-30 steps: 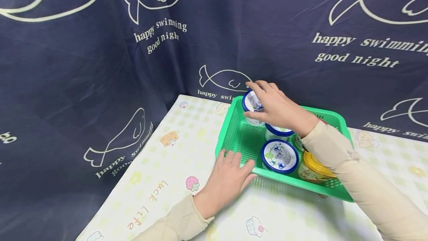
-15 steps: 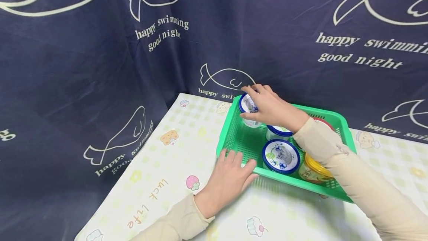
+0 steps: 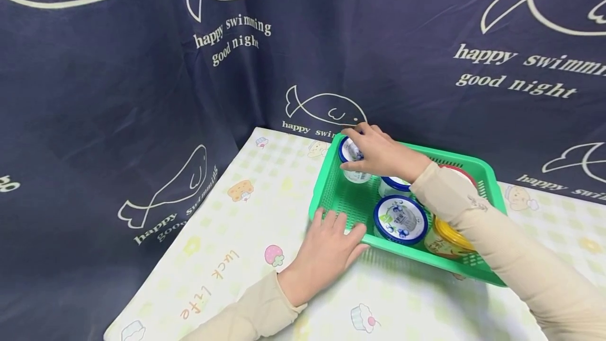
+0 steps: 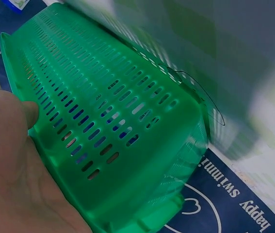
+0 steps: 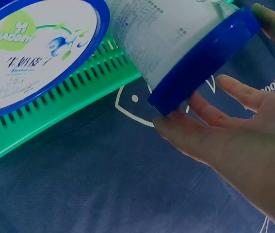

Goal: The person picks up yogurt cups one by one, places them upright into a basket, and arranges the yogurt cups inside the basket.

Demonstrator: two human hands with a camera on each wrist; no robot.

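Observation:
My right hand (image 3: 385,154) grips a round tub with a blue lid (image 3: 351,150) at the far left corner of a green plastic basket (image 3: 319,188). In the right wrist view, the fingers and thumb hold this tub (image 5: 205,63) around its lid, and the clear body leans into the basket. My left hand (image 3: 326,249) holds the basket's near left rim. The left wrist view has its thumb (image 4: 30,114) on the outer side of the slotted wall. Two more blue-lidded tubs, a front one (image 3: 401,220) and a partly hidden one (image 3: 395,184), stand inside.
A yellow-lidded tub (image 3: 452,233) and a red-lidded tub (image 3: 461,173), partly covered by the right sleeve, are at the basket's right. A patterned cloth (image 3: 246,225) covers the table. Dark blue fish-print curtains (image 3: 379,67) hang right behind the basket.
My right hand has moved slightly left and down with the tub, which now sits lower in the far left corner. The left hand keeps its place on the rim.

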